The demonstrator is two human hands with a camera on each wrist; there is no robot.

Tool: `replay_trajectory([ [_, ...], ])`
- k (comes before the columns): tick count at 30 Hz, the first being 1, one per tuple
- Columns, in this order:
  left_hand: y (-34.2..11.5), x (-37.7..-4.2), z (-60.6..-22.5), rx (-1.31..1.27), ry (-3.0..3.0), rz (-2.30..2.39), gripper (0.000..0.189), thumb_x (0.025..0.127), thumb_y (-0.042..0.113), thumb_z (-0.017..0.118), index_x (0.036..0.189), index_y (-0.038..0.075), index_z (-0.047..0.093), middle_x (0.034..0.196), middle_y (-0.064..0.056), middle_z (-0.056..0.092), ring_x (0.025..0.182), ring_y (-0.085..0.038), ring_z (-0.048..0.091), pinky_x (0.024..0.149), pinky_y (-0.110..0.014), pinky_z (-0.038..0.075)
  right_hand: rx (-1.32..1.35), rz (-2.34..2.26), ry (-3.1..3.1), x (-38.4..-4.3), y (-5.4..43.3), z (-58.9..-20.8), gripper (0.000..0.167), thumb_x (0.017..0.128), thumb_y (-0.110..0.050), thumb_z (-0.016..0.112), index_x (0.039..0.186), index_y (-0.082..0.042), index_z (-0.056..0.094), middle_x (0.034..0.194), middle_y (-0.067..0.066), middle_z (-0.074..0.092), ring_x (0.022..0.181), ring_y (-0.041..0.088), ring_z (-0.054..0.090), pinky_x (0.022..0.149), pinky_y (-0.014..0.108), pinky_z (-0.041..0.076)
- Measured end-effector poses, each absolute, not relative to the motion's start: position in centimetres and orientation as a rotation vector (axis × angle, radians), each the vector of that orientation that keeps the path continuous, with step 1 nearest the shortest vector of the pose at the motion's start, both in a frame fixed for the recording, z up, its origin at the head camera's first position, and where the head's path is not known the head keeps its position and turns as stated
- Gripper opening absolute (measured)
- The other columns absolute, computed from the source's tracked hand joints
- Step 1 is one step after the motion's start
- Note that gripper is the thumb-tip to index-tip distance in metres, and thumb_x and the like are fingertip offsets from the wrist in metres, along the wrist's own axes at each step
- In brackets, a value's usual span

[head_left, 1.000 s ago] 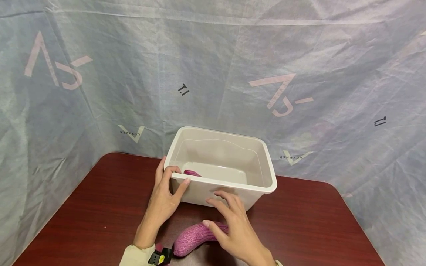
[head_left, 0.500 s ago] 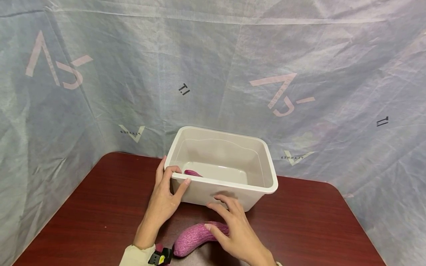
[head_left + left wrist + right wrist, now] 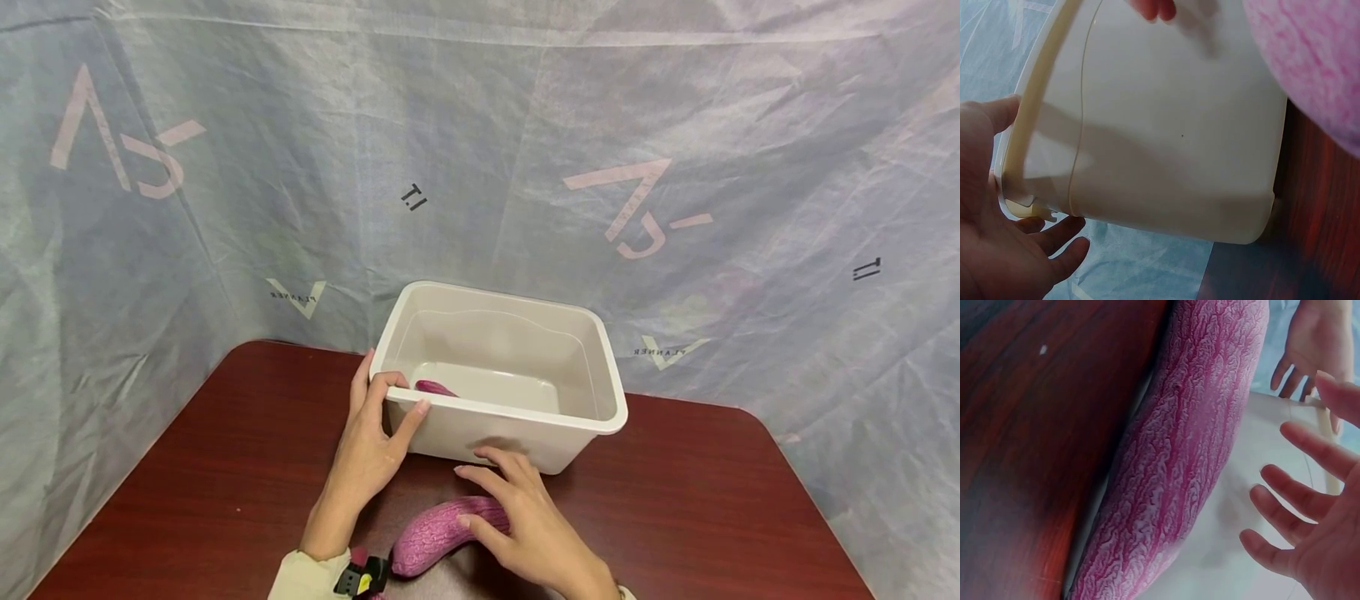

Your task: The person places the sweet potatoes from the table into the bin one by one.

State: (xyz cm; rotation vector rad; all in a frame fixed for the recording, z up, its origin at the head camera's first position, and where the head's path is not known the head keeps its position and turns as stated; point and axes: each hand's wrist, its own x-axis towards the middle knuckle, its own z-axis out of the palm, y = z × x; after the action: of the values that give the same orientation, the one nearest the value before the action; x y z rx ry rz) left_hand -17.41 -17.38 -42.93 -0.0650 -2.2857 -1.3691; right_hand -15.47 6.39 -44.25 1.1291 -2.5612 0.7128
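A cream plastic bin (image 3: 510, 421) stands near the back of the table. My left hand (image 3: 371, 450) grips its front left corner, index finger hooked over the rim and thumb on the outer front wall. In front of the bin lies a long, curved purple vegetable (image 3: 431, 537) with wrinkled skin, large in the right wrist view. Over its right end hovers my right hand (image 3: 536, 517), fingers spread and loosely bent, the thumb overlapping the vegetable in the head view. Inside the bin, a smaller purple piece (image 3: 435, 387) shows above the front rim; its rest is hidden.
The dark red wooden table (image 3: 240, 467) has rounded back corners. Grey fabric (image 3: 480, 167) with printed letters hangs behind it and along both sides. A black wrist camera (image 3: 363, 577) sits on the left sleeve, with a bit of purple (image 3: 358, 557) beside it.
My right hand has moved slightly back toward me and lower over the purple vegetable. The left hand, the bin and the vegetable stay in place.
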Motion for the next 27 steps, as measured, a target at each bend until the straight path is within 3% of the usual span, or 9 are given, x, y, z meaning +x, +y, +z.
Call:
replay_trajectory([
  [5, -17.40, -17.41, -42.98, -0.066, -2.285, -1.367, 0.035, 0.093, 0.031, 0.072, 0.118, 0.016, 0.051, 0.169, -0.010, 0.012, 0.148, -0.039, 0.033, 0.110, -0.066, 0.037, 1.174, 0.696, -2.559, -15.52, 6.39, -44.55, 0.048, 0.090, -0.040, 0.074, 0.135, -0.029, 0.060, 0.145, -0.007, 0.052, 0.132, 0.016, 0.050, 0.104, 0.041, 0.045],
  [27, -17.43, -17.48, -42.87, -0.068, -2.294, -1.373, 0.035, 0.094, 0.031, 0.071, 0.118, 0.017, 0.050, 0.169, -0.009, 0.011, 0.148, -0.039, 0.032, 0.110, -0.066, 0.037, 1.175, 0.670, -2.682, -15.41, 6.53, -45.15, 0.049, 0.091, -0.044, 0.072, 0.137, -0.030, 0.059, 0.141, -0.007, 0.054, 0.130, 0.014, 0.052, 0.104, 0.042, 0.046],
])
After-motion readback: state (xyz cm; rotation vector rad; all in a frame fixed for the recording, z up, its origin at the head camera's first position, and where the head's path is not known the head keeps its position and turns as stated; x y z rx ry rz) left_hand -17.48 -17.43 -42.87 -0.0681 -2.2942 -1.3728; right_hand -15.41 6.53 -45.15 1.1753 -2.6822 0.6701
